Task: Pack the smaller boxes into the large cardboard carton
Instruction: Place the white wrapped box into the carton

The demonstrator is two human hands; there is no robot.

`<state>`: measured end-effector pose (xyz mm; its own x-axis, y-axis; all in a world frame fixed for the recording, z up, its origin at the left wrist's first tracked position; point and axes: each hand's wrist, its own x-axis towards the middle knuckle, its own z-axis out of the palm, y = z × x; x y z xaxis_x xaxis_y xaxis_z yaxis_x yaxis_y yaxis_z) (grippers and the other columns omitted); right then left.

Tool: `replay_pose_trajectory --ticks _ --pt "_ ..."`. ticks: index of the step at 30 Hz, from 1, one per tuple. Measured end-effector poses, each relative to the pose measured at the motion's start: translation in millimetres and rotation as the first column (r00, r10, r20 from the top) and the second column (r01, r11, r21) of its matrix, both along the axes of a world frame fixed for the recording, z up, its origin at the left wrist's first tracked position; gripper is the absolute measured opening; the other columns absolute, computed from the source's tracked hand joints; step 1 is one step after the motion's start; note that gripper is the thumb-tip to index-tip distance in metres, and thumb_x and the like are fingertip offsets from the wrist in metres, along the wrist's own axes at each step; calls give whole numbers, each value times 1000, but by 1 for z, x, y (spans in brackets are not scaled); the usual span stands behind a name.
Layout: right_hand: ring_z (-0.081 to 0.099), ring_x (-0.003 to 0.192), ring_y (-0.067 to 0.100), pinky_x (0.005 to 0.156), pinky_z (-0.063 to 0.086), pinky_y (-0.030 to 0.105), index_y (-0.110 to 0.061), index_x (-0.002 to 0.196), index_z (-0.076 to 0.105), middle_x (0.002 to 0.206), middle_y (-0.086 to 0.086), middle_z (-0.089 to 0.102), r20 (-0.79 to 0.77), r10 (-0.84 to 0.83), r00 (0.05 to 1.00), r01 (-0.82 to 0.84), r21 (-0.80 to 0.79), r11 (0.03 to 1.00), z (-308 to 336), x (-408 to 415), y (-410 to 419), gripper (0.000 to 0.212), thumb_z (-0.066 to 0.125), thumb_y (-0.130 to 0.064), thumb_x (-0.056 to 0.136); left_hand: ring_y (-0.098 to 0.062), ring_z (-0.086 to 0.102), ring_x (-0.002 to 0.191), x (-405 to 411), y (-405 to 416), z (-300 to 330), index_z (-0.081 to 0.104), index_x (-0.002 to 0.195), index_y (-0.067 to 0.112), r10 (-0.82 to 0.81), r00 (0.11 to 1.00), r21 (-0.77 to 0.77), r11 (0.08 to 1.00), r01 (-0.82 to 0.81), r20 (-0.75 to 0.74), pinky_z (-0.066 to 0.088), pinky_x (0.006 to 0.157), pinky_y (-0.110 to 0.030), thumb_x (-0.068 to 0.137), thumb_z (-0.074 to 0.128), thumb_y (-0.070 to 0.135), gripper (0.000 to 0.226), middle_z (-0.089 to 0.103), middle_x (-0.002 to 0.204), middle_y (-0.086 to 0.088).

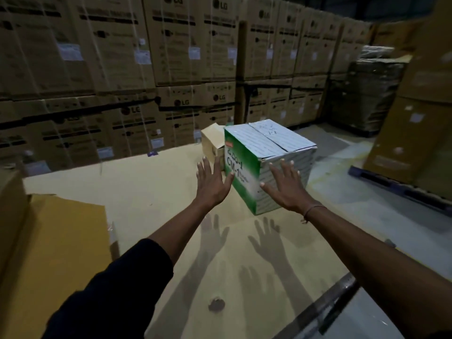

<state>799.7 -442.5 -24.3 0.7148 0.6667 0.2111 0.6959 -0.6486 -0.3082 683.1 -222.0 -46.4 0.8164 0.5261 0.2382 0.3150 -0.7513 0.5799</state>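
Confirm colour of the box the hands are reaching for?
Green and white box, dark lettering; head view.

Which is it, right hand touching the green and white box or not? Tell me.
Cannot tell. In the head view the right hand, fingers spread, overlaps the near side of the green and white box, but no contact or gap shows plainly.

Flattened cardboard sheet (156,192) spread over the floor. Directly on it: one green-and-white box (266,162), closed; one small brown box (212,143) just behind it, flap raised

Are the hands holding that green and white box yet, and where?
No, nothing held: left hand and right hand are spread open near the green and white box.
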Motion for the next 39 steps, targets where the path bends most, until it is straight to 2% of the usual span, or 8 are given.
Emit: replay_pose_trajectory --ticks 12,22,25,28,30,32,34,39 --pt "-20 157 34 123 -11 54 -27 166 15 173 12 -9 -58 -27 998 31 64 997 -7 153 -7 80 41 -66 101 -33 -20 156 121 -15 -9 0 165 32 -2 1000 -107 994 3 6 -2 126 -56 101 34 69 81 -17 171 -5" --pt "-21 155 40 122 -13 60 -34 166 13 172 11 -13 -42 24 999 -26 -46 999 25 283 8 80 37 -71 100 -40 -16 156 214 -31 14 -4 165 27 152 987 -206 966 -157 -42 -1 126 -57 103 32 66 82 -15 171 -13" --pt "-11 156 46 124 -4 61 -36 166 10 172 13 -16 -128 50 990 -63 -96 993 40 321 15 80 39 -70 100 -39 -11 157 248 -29 27 -3 166 26 212 976 -236 947 -216 -44 2 126 -55 103 36 64 83 -11 172 -14" --pt "19 153 48 122 24 56 -35 166 11 171 17 -11 -222 91 971 -118 -112 987 51 357 29 80 42 -68 101 -38 -5 158 279 -21 35 3 166 23 275 961 -294 919 -262 1 10 126 -57 103 42 61 83 1 173 -12" --pt "33 149 44 117 35 50 -32 166 11 172 19 3 -238 123 963 -155 -118 981 47 375 37 78 41 -65 102 -38 6 157 292 -18 30 10 165 21 301 953 -333 901 -277 20 18 124 -57 102 46 59 82 12 171 -13" --pt "31 150 40 117 35 50 -32 166 11 171 17 16 -217 133 967 -169 -155 973 35 386 41 78 37 -68 102 -37 29 151 296 -20 20 20 162 21 320 947 -333 894 -300 7 33 119 -52 99 54 59 81 28 165 -14" --pt "29 151 41 116 34 55 -35 166 10 171 16 16 -196 121 973 -158 -184 970 20 392 41 81 33 -75 99 -34 49 137 296 -22 12 29 158 22 333 942 -308 900 -309 27 46 110 -49 96 61 56 78 44 155 -12" --pt "43 138 48 109 39 54 -39 165 15 164 27 23 -97 139 986 -150 -116 982 6 390 36 83 34 -80 95 -27 52 135 290 -30 9 30 156 21 315 945 -246 926 -287 83 50 103 -48 94 66 51 77 51 151 -3"
